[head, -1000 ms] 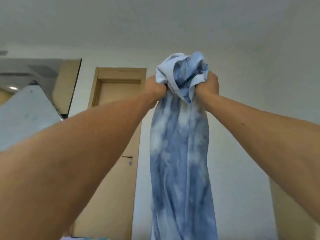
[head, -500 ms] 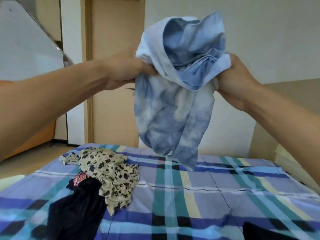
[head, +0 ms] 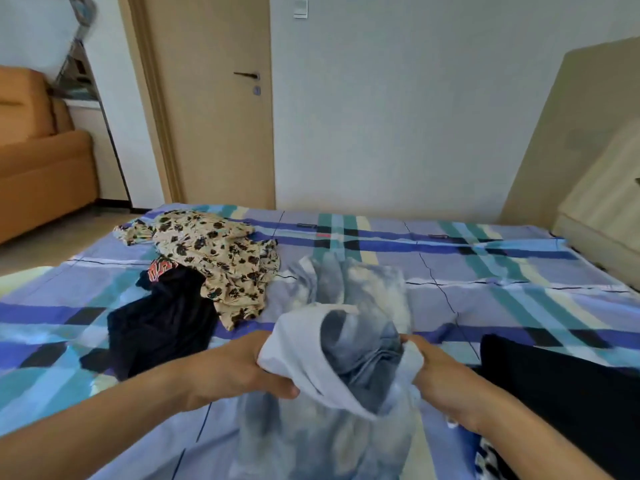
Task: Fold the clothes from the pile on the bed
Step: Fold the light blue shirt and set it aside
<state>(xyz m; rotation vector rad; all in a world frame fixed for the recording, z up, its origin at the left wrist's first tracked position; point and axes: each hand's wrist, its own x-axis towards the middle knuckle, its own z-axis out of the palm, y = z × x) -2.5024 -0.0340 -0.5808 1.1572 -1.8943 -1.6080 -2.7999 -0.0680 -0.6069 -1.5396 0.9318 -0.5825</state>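
A blue and white tie-dye garment point(head: 346, 341) is bunched low over the plaid bed point(head: 485, 299); part of it lies on the sheet ahead of my hands and part hangs toward me. My left hand point(head: 239, 372) grips its bunched edge on the left. My right hand point(head: 440, 375) grips the edge on the right. To the left, a cream floral garment point(head: 221, 258) lies crumpled on the bed, overlapping a black garment with red print point(head: 159, 320).
Another black garment point(head: 561, 386) lies on the bed at the right, with a black-and-white patterned piece point(head: 488, 459) just below it. A closed door point(head: 214, 98) and a white wall stand behind the bed. An orange sofa point(head: 41, 168) is far left, and beige furniture point(head: 602, 209) far right.
Both hands have come down from overhead, bringing the tie-dye garment from hanging in the air onto the bed. My view has tilted down from ceiling to bed.
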